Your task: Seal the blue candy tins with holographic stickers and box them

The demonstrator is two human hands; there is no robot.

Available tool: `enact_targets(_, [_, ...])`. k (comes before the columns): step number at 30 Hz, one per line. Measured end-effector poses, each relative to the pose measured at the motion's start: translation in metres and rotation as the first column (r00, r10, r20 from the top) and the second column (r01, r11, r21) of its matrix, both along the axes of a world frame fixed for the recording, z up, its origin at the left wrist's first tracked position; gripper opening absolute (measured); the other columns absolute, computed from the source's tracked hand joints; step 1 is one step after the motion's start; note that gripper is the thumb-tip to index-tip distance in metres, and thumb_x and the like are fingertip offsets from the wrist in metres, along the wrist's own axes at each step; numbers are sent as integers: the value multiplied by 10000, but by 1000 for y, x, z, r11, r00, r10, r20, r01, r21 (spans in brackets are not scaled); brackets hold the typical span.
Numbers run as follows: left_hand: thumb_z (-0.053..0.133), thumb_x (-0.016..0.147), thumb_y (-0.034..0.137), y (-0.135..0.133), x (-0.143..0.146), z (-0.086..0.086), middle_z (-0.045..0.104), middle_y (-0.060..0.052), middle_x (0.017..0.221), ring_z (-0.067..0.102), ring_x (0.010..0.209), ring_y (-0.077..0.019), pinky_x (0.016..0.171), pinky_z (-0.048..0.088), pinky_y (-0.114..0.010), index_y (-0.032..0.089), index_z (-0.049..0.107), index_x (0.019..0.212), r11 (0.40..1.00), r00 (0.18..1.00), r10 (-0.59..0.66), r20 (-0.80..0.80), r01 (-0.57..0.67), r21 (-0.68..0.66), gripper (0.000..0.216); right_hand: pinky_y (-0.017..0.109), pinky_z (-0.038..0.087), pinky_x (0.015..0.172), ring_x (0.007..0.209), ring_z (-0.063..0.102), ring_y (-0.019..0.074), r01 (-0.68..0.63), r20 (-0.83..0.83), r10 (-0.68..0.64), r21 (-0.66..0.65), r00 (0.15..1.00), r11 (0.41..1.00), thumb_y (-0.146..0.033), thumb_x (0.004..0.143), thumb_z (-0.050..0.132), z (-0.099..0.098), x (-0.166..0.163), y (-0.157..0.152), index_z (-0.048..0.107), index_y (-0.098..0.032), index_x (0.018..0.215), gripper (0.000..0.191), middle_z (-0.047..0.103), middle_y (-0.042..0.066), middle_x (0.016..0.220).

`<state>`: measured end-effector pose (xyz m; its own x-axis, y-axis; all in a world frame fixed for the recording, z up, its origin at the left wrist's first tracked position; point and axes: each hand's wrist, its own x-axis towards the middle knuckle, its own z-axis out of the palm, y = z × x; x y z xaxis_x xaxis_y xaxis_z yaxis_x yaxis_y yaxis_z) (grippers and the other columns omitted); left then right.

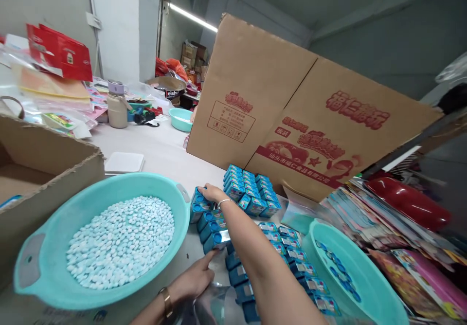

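My right hand (210, 193) reaches forward across the table, fingers curled over the far end of a row of small blue boxes (211, 220). At the near end of that row, my left hand (195, 279) presses its fingertips against the closest box. More blue boxes stand stacked in a block (250, 189) just behind, and another line of blue boxes (295, 257) runs along under my right forearm. A clear plastic bag (215, 308) lies beneath my left hand.
A teal basin (44, 266) full of pale blue tablets sits at left. A second teal basin (365, 286) with blue pieces is at right. A large printed cardboard carton (292, 116) stands behind. An open carton (44, 169) is far left, with a bottle (116, 105) and clutter beyond.
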<state>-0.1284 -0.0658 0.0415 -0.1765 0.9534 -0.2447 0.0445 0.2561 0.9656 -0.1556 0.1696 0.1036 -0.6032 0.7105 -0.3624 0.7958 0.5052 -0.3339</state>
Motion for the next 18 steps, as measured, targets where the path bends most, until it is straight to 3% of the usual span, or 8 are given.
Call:
enact_targets(4, [558,641,156,-25,3,6,642,-61,1338,572,1272,-307,1121,387,-423,184,672,1272,997,997,-66,41,68,-42,641,454,527,904,1023,646,225,-14,14,14,-9,1000,1000,-505,976,511,6,22,-17,564,-173,1272,448,636,97,1202])
enact_targets(7, [544,669,163,-45,3,7,658,-47,1324,580,1259,-300,1116,389,-401,193,660,1289,993,993,-111,41,112,-30,632,472,505,942,1080,626,237,-36,23,36,22,999,999,-485,970,534,5,35,-29,577,-171,1255,426,620,100,1240])
enact_targets(13, [469,765,173,-78,-2,2,472,-54,1517,458,1373,-253,1165,302,-338,148,420,1493,897,891,-441,-106,435,-79,730,499,485,973,1131,600,254,-51,84,42,102,996,994,-445,962,564,1,56,-57,577,-173,1258,402,595,102,1282])
enact_targets(18, [453,832,209,-106,7,-3,434,-92,1541,408,1408,-264,1189,249,-365,123,379,1511,886,880,-461,-115,450,-112,689,517,448,1010,1162,585,260,-106,132,90,124,987,987,-458,963,557,5,73,-83,595,-170,1233,396,602,101,1282])
